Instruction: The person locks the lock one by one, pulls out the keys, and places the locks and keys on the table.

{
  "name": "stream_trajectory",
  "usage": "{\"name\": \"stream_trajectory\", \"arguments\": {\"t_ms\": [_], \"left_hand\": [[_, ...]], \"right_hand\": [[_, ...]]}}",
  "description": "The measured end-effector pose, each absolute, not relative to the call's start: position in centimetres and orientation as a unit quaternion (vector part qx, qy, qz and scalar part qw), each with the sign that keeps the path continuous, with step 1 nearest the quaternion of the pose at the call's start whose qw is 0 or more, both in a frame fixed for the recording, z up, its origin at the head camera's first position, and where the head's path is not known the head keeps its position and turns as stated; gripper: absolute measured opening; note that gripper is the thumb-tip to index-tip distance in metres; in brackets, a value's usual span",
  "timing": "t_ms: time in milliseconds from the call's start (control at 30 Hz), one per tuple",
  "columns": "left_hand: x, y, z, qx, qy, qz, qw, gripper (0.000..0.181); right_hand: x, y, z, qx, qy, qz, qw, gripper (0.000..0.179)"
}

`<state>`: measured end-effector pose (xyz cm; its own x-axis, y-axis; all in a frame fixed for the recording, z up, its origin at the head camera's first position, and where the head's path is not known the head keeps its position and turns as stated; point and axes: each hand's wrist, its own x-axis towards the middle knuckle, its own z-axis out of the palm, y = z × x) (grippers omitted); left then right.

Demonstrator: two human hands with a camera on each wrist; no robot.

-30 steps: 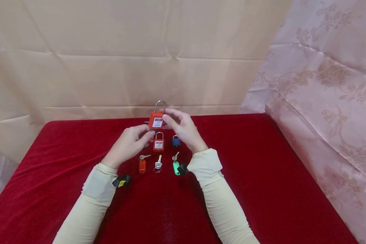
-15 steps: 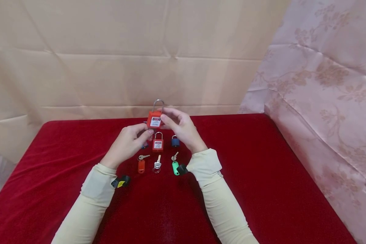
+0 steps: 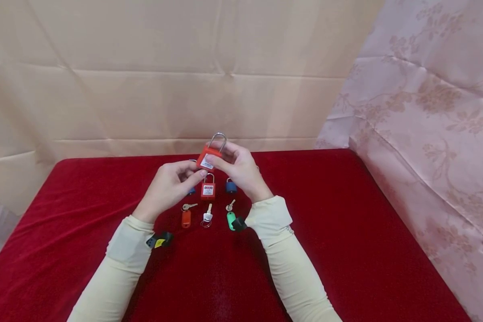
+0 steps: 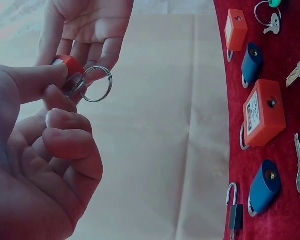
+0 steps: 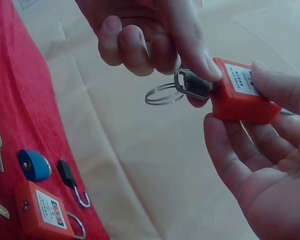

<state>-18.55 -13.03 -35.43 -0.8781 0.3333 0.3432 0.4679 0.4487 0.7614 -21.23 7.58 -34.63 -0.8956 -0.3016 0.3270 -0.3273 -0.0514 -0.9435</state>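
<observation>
Above the far part of the table, my right hand (image 3: 243, 172) holds a red padlock (image 3: 203, 156) by its body, thumb on the white label. The padlock tilts with its metal shackle up and to the right. At its underside my left hand (image 3: 171, 188) pinches a key (image 5: 195, 86) between thumb and forefinger. In the right wrist view the key's blade end meets the padlock's bottom, where the keyhole itself is hidden. A split ring (image 5: 162, 95) hangs from the key's head. The left hand's other fingers are curled loosely.
On the red cloth (image 3: 338, 232) stand another red padlock (image 3: 208, 191) and a blue padlock (image 3: 231, 186). Nearer lie keys with an orange tag (image 3: 186, 219) and a green tag (image 3: 231, 220), a key with rings (image 3: 207, 215) between. A dark padlock (image 4: 235, 216) has its shackle open.
The held padlock has tipped over to the right, and the right thumb now covers more of its label. Both hands stay in nearly the same place.
</observation>
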Motion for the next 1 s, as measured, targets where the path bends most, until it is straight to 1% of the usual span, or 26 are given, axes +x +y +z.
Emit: {"name": "stream_trajectory", "arguments": {"t_ms": [100, 600, 1000], "left_hand": [[-18.45, -12.94, -35.36, -0.230, -0.848, -0.473, 0.068, 0.016], [-18.41, -12.40, -35.53, -0.249, -0.815, -0.516, 0.085, 0.009], [-18.03, -12.07, -35.56, -0.228, -0.812, -0.532, 0.081, 0.012]], "right_hand": [[-21.18, 7.56, -34.59, 0.229, -0.688, 0.688, 0.011, 0.037], [-20.82, 7.65, -34.19, 0.236, -0.680, 0.694, 0.028, 0.035], [-20.91, 7.67, -34.24, 0.237, -0.680, 0.692, 0.044, 0.033]]}}
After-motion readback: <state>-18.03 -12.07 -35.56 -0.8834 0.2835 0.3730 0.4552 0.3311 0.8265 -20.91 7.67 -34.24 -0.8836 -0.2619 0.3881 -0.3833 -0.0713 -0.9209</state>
